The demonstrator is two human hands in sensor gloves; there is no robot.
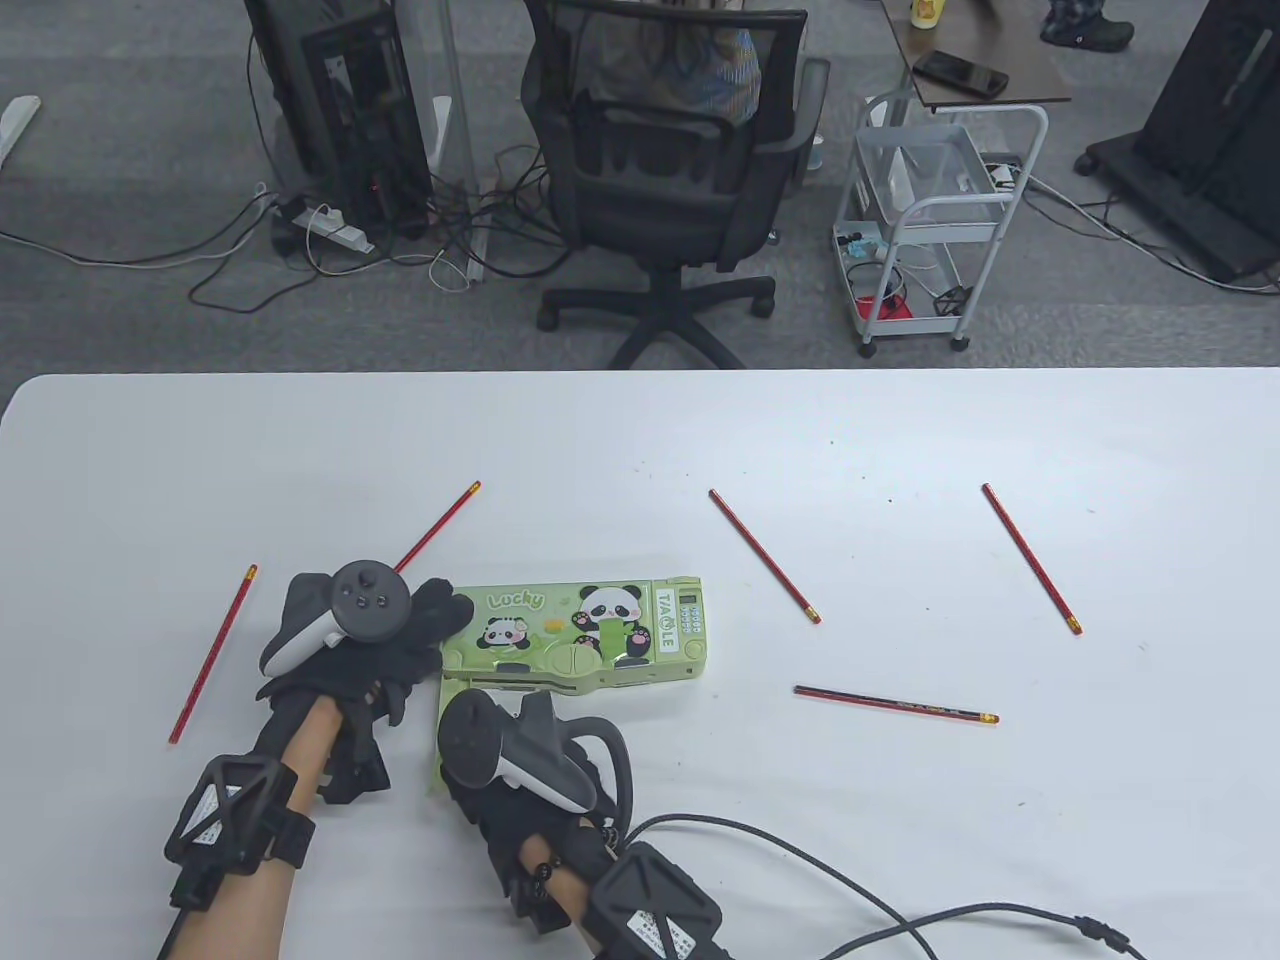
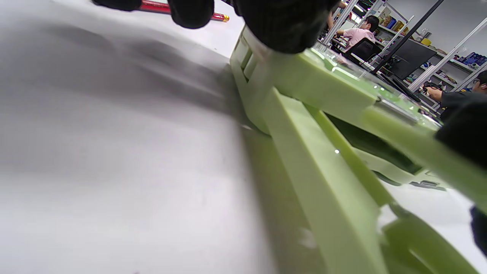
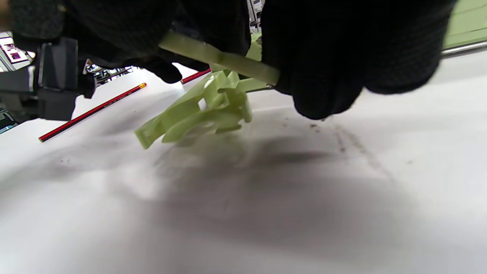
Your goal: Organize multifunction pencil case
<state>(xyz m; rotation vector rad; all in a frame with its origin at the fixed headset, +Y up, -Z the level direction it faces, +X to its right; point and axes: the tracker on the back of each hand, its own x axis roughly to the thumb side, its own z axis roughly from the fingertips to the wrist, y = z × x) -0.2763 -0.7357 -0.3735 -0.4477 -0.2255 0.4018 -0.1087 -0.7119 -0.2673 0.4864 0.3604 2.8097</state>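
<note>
Right hand (image 1: 520, 770) pinches the tray pulled from the pencil case (image 1: 585, 635).

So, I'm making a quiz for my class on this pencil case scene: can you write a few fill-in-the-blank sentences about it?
1. The number of red pencils lying on the table is ____.
2. The pencil case is printed with cartoon ____.
3. The right hand grips a flap of the case coloured ____.
4. The left hand rests on the case's ____ end.

Missing words: five; pandas; green; left
</note>
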